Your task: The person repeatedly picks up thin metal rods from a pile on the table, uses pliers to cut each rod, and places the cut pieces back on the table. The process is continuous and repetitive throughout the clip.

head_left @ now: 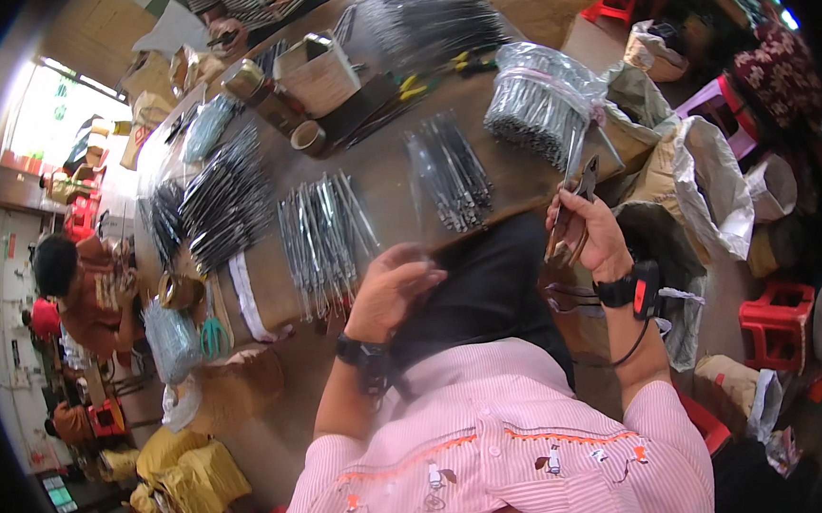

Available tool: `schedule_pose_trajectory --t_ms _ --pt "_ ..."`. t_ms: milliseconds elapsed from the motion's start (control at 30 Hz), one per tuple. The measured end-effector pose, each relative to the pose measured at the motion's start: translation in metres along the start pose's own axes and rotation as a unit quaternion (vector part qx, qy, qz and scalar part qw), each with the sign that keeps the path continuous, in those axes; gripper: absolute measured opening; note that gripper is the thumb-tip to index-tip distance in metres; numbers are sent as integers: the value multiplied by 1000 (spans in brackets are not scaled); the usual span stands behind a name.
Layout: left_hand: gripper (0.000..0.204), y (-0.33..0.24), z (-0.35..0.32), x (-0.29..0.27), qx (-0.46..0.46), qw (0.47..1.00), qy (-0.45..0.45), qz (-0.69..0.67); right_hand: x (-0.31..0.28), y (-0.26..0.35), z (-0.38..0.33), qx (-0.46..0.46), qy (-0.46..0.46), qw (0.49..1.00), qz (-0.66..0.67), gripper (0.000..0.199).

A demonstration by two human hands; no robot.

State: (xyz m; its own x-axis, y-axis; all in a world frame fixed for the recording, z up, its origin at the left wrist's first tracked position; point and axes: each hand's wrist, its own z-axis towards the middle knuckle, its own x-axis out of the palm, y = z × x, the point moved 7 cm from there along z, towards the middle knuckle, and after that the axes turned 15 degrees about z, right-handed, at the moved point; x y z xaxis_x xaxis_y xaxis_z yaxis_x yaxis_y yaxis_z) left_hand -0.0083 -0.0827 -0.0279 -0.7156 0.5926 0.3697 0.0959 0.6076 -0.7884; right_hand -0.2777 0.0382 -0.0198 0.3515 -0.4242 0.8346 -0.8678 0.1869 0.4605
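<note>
Workbench (pixel 521 183), long and brown, runs diagonally up the frame, loaded with metal rods. Landmark is this bench. Wearer in a pink striped shirt (pixel 512 445) sits at its near edge, dark cloth over the lap below the bench edge. Crumpled sacks and bags (pixel 712 182) stand off the bench's right end. Plastic-wrapped bundle of grey rods (pixel 541 99) lies on the bench's right part, near the edge. Loose fan of rods (pixel 450 169) sits mid-bench; another row of rods (pixel 322 231) lies left of it, hanging over the near edge. Darker rod piles (pixel 220 195) lie further left along the bench. Cardboard box (pixel 317 71) sits at the far side, tape roll (pixel 308 137) just in front of it.

Right hand (pixel 589 236), wrist strapped with a black device, is raised just off the bench's near edge below the wrapped bundle, fingers curled tight round the handles of pliers (pixel 575 197), tool pointing up. Left hand (pixel 392 289) is at the near edge by the overhanging row, fingers bent inward; can't tell if it pinches anything. Another person sits at the bench's far left end.
</note>
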Motion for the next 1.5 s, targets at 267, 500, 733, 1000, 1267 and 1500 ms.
schedule_pose_trajectory --t_ms 267,500,733,1000,1267,1500 --pt "21 -4 -7 57 55 993 76 78 64 -53 -32 -47 28 989 -140 22" --pt "15 -12 -8 56 113 986 53 113 75 -65 -39 -98 37 971 -214 13" --pt "15 -14 -12 51 153 980 47 121 71 -61 -41 -122 33 966 -225 12" --pt "14 -17 -14 45 142 981 36 125 75 -58 -39 -159 15 963 -218 10" --pt "12 -21 -19 53 134 981 38 133 81 -70 -49 -150 35 961 -231 8" --pt "11 -20 -17 53 138 974 38 178 80 -81 -48 -104 33 965 -239 12"
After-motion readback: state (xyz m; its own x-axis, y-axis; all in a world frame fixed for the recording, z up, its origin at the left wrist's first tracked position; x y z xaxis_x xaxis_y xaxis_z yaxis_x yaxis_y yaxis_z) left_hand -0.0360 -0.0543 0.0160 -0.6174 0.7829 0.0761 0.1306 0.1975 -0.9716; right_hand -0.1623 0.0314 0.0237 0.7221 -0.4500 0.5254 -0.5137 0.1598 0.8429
